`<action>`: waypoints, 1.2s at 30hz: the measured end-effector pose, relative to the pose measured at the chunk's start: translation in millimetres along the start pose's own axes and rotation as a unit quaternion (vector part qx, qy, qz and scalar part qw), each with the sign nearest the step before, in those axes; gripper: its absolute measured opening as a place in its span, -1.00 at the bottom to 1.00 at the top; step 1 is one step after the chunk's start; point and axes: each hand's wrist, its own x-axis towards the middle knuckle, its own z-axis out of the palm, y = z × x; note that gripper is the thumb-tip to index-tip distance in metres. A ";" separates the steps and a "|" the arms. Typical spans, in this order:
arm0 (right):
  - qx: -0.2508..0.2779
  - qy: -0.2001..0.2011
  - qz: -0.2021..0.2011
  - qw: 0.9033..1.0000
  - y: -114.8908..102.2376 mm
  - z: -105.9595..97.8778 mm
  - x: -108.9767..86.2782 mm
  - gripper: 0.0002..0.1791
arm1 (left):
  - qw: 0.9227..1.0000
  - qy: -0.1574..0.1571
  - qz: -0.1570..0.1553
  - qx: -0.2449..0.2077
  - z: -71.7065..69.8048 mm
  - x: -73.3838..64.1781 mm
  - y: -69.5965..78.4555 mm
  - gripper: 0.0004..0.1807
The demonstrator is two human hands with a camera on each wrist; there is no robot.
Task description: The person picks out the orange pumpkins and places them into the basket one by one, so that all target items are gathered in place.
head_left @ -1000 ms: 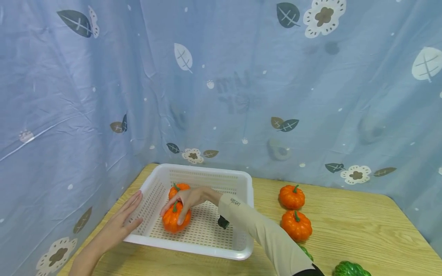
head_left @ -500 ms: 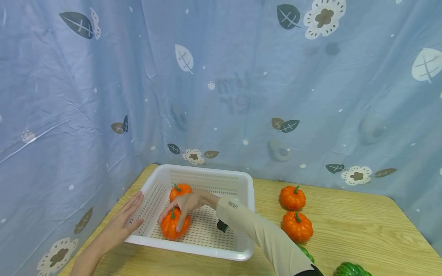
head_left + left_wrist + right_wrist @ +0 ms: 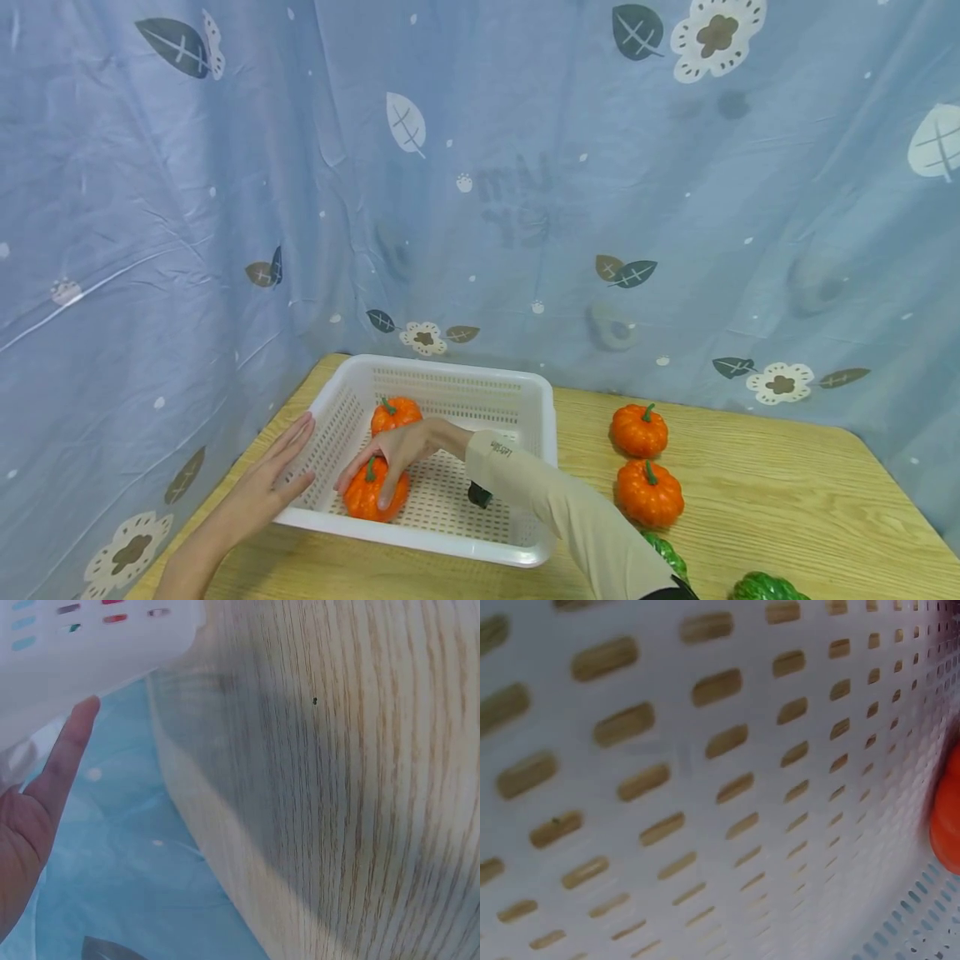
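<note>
In the head view, my right hand (image 3: 401, 447) reaches into a white slotted basket (image 3: 420, 546) and grips a small orange pumpkin (image 3: 367, 500) from above, thumb on one side and fingers on the other. Just behind it in the basket sits a second orange pumpkin (image 3: 396, 410). My left hand (image 3: 266, 485) lies with extended fingers against the basket's left side. The left wrist view has one finger (image 3: 64, 761) near the basket's wall (image 3: 90, 675). Slotted basket floor (image 3: 667, 810) fills most of the right wrist view, with orange pumpkin skin (image 3: 949, 814) at its right edge.
Two more orange pumpkins (image 3: 640, 430) stand on the wooden table (image 3: 780, 483) right of the basket. Nearer, a green bumpy vegetable (image 3: 767, 587) and another green one (image 3: 663, 554) are partly cut off or hidden. A blue patterned curtain (image 3: 510, 208) borders the table behind and left.
My right hand and the gripped pumpkin have shifted slightly left and toward the basket's near side, widening the gap to the pumpkin behind. My left hand stays at the basket's side.
</note>
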 end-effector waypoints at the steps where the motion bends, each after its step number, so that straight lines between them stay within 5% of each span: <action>1: -0.001 -0.001 0.002 1.000 -0.8 0.3 0.1 -0.33 | 1.000 0.000 -0.001 -0.001 -0.3 0.1 0.5 -0.27; 10: 0.012 0.001 0.020 1.000 -2.9 3.2 -5.0 -0.33 | 1.000 0.008 0.015 0.005 1.7 -2.2 1.2 -0.29; 36: 0.025 0.009 0.011 1.000 -0.1 6.1 -7.9 -0.35 | 1.000 0.003 -0.001 0.006 0.9 0.2 0.1 -0.27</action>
